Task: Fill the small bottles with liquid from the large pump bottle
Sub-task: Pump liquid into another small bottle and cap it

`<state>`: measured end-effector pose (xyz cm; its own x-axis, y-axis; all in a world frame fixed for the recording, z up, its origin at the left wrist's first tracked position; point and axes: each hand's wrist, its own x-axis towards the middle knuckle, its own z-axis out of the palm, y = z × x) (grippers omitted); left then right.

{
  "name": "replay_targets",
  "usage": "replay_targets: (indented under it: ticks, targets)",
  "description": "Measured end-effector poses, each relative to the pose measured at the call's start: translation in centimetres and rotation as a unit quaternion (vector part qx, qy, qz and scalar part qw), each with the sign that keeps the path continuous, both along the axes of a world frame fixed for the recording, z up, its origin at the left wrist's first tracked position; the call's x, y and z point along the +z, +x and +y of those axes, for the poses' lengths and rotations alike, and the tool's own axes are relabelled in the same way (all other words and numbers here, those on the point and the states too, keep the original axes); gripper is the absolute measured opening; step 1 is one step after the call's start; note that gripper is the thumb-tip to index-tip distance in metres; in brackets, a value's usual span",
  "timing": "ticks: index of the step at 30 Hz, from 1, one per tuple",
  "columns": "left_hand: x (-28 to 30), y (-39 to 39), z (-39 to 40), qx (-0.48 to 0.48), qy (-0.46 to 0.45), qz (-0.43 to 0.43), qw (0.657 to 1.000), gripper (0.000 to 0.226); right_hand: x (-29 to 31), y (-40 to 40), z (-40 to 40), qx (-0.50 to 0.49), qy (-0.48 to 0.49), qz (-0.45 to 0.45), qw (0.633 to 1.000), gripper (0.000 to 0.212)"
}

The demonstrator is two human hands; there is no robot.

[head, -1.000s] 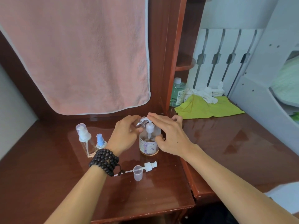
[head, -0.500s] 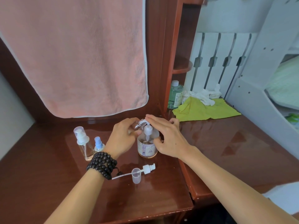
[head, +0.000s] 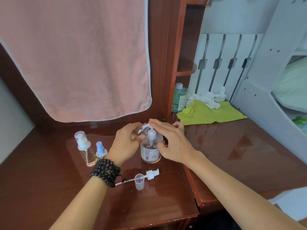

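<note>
Standing on the glossy red-brown desk (head: 232, 146), the large pump bottle (head: 150, 151) bears an unreadable label. The left hand (head: 123, 146) grips a small bottle (head: 142, 128) at its nozzle; the right hand (head: 169, 143) presses the pump with straight fingers. A pink towel (head: 74, 55) hangs behind.

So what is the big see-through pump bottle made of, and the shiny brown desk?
The large clear pump bottle looks like glossy transparent plastic, possibly glass: you see pinkish liquid through it. The reddish-brown desk seems lacquered wood or veneer, since it reflects light like a mirror.
</note>
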<state>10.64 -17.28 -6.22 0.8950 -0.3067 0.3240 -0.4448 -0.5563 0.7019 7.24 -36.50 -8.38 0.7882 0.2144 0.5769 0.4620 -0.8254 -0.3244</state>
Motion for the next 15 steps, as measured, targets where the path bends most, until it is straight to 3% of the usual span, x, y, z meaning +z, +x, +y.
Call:
replay_targets:
  ticks: [15]
  targets:
    - [0.1, 0.2, 0.2, -0.007, 0.02, 0.0, 1.0, 0.029, -0.3, 0.3, -0.3, -0.001, -0.007, -0.012, 1.0, 0.079]
